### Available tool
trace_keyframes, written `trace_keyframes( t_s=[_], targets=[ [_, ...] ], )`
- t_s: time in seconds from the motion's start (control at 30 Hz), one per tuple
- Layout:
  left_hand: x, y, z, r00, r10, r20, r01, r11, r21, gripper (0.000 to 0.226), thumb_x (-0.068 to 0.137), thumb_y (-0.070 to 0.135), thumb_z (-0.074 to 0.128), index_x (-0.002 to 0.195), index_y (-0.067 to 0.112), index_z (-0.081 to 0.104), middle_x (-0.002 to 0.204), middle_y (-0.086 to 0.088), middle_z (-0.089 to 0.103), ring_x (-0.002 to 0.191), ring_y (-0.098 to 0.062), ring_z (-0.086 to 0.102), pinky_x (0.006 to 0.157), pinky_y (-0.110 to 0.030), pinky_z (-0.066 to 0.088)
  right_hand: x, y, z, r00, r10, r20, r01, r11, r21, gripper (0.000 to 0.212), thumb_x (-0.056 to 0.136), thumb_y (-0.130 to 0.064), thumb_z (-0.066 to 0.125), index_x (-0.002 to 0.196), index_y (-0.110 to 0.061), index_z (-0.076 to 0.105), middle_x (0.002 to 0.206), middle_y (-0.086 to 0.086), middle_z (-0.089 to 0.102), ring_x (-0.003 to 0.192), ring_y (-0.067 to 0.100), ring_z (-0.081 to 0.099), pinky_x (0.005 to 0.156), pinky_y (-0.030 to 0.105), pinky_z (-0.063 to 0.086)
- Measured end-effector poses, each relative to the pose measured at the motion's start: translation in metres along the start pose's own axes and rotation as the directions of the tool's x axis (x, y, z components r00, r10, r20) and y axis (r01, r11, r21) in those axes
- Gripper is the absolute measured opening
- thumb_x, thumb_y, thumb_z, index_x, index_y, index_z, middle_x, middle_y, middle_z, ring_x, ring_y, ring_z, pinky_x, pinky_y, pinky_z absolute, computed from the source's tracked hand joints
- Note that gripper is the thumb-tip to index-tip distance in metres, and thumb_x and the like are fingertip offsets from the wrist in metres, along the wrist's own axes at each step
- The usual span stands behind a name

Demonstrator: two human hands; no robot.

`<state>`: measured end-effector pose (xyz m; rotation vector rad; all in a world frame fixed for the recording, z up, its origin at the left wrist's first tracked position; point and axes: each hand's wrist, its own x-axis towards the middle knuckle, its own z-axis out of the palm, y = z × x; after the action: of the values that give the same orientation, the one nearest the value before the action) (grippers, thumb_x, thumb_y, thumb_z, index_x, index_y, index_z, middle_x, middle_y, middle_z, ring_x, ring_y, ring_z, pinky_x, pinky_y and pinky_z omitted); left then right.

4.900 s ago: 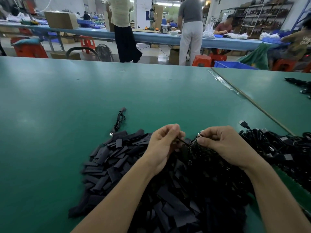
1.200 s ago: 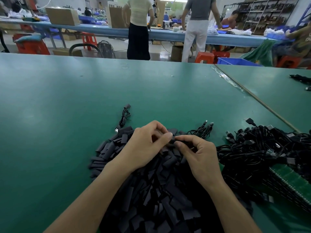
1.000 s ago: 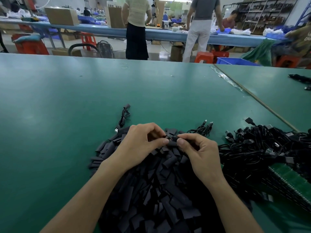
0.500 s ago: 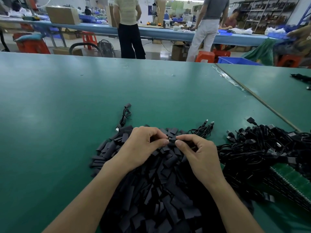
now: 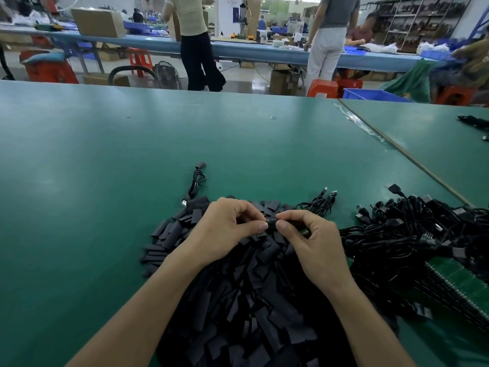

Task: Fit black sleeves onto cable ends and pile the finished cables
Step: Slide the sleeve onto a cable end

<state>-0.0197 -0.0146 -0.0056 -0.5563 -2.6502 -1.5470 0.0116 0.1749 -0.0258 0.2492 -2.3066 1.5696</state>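
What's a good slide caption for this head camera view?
Left hand and right hand pinch a small black piece over the sleeve heap, cable tangle beside.

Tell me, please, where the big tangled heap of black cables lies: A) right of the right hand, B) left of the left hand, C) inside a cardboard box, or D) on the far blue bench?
A: the cable heap spreads over the green table to the right of the right hand, which with the left hand pinches a small black piece above the sleeve pile.
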Motion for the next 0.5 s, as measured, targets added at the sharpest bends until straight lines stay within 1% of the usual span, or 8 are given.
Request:
trace_keyframes(
  t_s=[0.07, 0.2, 0.27, 0.33, 0.43, 0.5],
  targets=[
    [0.0000, 0.0000, 0.0005, 1.000, -0.002, 0.002, 0.002, 1.000, 0.002, 0.010, 0.085, 0.021, 0.079, 0.080, 0.028, 0.075, 0.069, 0.013, 0.073, 0.063, -0.001, 0.064, 0.065, -0.013, 0.049, -0.0003, -0.0016, 0.0002, 1.000, -0.002, 0.012, 0.002, 1.000, -0.018, 0.016, 0.088, -0.020, 0.075, 0.088, -0.036, 0.070, 0.090, -0.026, 0.071, 0.086, -0.005, 0.066, 0.072, 0.005, 0.044],
    [-0.0004, -0.0007, 0.0015, 1.000, -0.007, 0.000, 0.007, 1.000, -0.007, 0.006, 0.085, 0.022, 0.079, 0.082, 0.027, 0.076, 0.070, 0.012, 0.073, 0.065, -0.004, 0.067, 0.065, -0.016, 0.051, -0.0016, -0.0025, 0.0006, 1.000, -0.012, -0.015, 0.012, 0.999, -0.038, 0.020, 0.088, -0.019, 0.075, 0.085, -0.038, 0.069, 0.085, -0.029, 0.070, 0.083, -0.007, 0.065, 0.070, 0.004, 0.043],
    [-0.0003, -0.0015, 0.0008, 1.000, -0.013, 0.009, 0.013, 1.000, -0.011, 0.006, 0.085, 0.022, 0.079, 0.083, 0.027, 0.076, 0.071, 0.011, 0.074, 0.066, -0.007, 0.068, 0.066, -0.018, 0.053, -0.0017, -0.0020, 0.0006, 1.000, -0.015, -0.017, 0.014, 1.000, -0.028, 0.019, 0.088, -0.018, 0.075, 0.085, -0.036, 0.070, 0.079, -0.029, 0.069, 0.075, -0.008, 0.064, 0.066, 0.005, 0.042],
    [-0.0005, -0.0024, -0.0002, 1.000, -0.021, 0.023, 0.021, 0.999, -0.028, 0.009, 0.085, 0.020, 0.079, 0.085, 0.028, 0.075, 0.072, 0.011, 0.074, 0.067, -0.006, 0.069, 0.067, -0.020, 0.054, -0.0016, -0.0009, 0.0006, 1.000, -0.009, -0.016, 0.009, 1.000, -0.010, 0.015, 0.088, -0.016, 0.075, 0.087, -0.032, 0.073, 0.074, -0.027, 0.069, 0.065, -0.007, 0.060, 0.061, 0.006, 0.041],
    [-0.0007, -0.0029, 0.0000, 0.999, -0.028, 0.029, 0.030, 0.997, -0.066, 0.012, 0.085, 0.017, 0.079, 0.087, 0.026, 0.072, 0.074, 0.009, 0.075, 0.070, -0.009, 0.071, 0.073, -0.027, 0.055, -0.0006, -0.0001, 0.0000, 1.000, -0.009, -0.009, 0.009, 1.000, 0.014, 0.016, 0.086, -0.013, 0.076, 0.089, -0.028, 0.075, 0.077, -0.024, 0.070, 0.063, -0.005, 0.059, 0.061, 0.007, 0.041],
    [-0.0005, -0.0030, 0.0002, 0.999, -0.032, 0.028, 0.034, 0.995, -0.096, 0.014, 0.084, 0.017, 0.080, 0.087, 0.025, 0.069, 0.075, 0.007, 0.075, 0.071, -0.012, 0.071, 0.073, -0.028, 0.055, -0.0002, -0.0003, -0.0002, 1.000, -0.011, -0.003, 0.011, 1.000, 0.017, 0.017, 0.086, -0.013, 0.076, 0.088, -0.030, 0.074, 0.079, -0.023, 0.071, 0.065, -0.004, 0.060, 0.063, 0.008, 0.041]
  ],
)
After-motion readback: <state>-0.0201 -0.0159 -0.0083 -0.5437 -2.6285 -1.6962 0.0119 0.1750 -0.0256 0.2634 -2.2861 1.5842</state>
